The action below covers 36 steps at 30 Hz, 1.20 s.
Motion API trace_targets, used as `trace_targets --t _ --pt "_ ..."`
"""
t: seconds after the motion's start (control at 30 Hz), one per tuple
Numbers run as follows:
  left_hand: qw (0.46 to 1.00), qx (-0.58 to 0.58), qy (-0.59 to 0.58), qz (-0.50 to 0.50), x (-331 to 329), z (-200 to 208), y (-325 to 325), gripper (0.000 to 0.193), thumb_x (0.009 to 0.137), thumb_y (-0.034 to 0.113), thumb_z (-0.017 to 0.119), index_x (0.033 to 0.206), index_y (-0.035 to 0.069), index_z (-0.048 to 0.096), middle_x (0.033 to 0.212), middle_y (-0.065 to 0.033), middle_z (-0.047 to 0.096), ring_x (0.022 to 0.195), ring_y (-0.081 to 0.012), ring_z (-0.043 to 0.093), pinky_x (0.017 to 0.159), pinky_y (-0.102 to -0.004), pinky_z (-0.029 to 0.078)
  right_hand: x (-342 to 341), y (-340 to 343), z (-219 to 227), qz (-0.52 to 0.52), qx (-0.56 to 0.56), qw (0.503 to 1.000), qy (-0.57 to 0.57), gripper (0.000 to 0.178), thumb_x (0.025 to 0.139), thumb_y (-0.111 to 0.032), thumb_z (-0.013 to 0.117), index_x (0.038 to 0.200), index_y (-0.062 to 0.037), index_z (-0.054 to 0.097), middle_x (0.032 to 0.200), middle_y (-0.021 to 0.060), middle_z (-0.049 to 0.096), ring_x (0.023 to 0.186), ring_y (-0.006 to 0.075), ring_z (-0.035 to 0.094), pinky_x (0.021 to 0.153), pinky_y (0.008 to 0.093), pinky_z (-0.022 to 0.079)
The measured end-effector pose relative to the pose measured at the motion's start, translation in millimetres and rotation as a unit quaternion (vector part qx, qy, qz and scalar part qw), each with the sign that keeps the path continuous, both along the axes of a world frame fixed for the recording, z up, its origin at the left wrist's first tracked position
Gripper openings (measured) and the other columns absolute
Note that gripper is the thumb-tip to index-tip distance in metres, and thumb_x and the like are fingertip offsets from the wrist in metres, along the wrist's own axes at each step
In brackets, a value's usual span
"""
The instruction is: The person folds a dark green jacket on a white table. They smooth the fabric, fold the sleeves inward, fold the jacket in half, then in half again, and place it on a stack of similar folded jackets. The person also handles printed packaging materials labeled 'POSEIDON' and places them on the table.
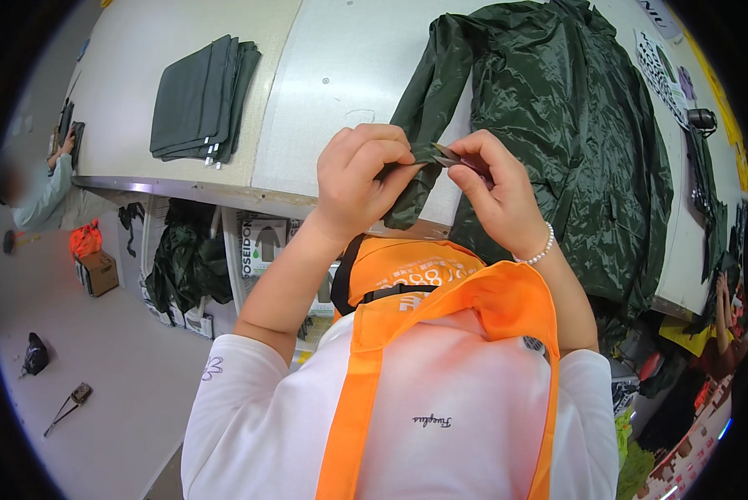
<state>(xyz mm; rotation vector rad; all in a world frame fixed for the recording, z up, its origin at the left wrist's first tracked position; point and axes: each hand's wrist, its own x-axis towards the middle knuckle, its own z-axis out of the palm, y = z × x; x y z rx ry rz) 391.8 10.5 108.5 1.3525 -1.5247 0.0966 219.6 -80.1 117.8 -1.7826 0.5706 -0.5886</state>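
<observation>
A shiny dark green rain jacket (549, 117) lies spread on the table in front of me, its collar at the far side. My left hand (353, 177) is closed, pinching the edge of the jacket's left-lying sleeve (428, 104) near the cuff. In my right hand (501, 190) is a small pair of thread snips (447, 157). Their pointed metal blades reach left to the pinched fabric, close to my left fingertips. Whether the blades touch a thread is too small to tell. The snips' handles are mostly hidden by my right fingers.
A stack of folded dark green pouches (201, 100) lies on the table (320, 79) at the left. Below its edge, dark green garments (189, 267) hang over a shelf. A cardboard box (97, 273) stands on the floor. Another person (45, 196) is at the far left.
</observation>
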Motion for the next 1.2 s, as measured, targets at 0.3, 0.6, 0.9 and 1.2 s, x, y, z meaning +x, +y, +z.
trace_targets --t 0.3,0.6,0.9,1.2 --pt "0.999 0.018 -0.015 -0.029 3 4 2 0.026 0.063 -0.007 0.075 0.08 0.002 0.057 0.081 -0.0091 0.061 0.069 -0.0178 0.06 0.06 -0.0245 0.048 1 -8 10 0.017 -0.07 0.997 0.028 0.016 0.083 -0.011 0.065 0.091 -0.0011 0.056 0.078 0.0061 0.055 0.063 0.0117 0.052 0.057 0.0228 0.043" --pt "0.999 0.02 0.025 -0.002 2 0 1 0.03 0.059 0.001 0.076 0.08 0.009 0.057 0.081 -0.0035 0.062 0.066 -0.0203 0.055 0.058 -0.029 0.042 -1 -11 1 -0.009 0.012 1.0 -0.012 0.021 0.08 -0.011 0.069 0.095 -0.0025 0.057 0.08 0.001 0.053 0.063 0.0055 0.046 0.057 0.0189 0.04" --pt "0.977 0.113 0.162 0.079 2 -9 -9 0.024 0.079 0.011 0.071 0.08 0.006 0.047 0.065 -0.006 0.053 0.054 -0.0147 0.051 0.047 -0.0256 0.04 14 -14 -11 -0.002 0.069 0.997 0.018 0.04 0.064 -0.012 0.08 0.095 -0.002 0.057 0.083 -0.0003 0.057 0.063 0.006 0.042 0.058 0.0196 0.039" --pt "0.803 0.276 0.501 -0.166 -53 9 3 0.048 0.07 0.004 0.074 0.111 -0.001 0.049 0.08 -0.0087 0.064 0.072 -0.0139 0.06 0.065 -0.025 0.047 28 -61 -57 -0.329 -0.113 0.935 -0.069 0.019 0.069 0.006 0.058 0.067 -0.0019 0.041 0.058 -0.0002 0.034 0.057 0.0078 0.03 0.05 0.0217 0.028"
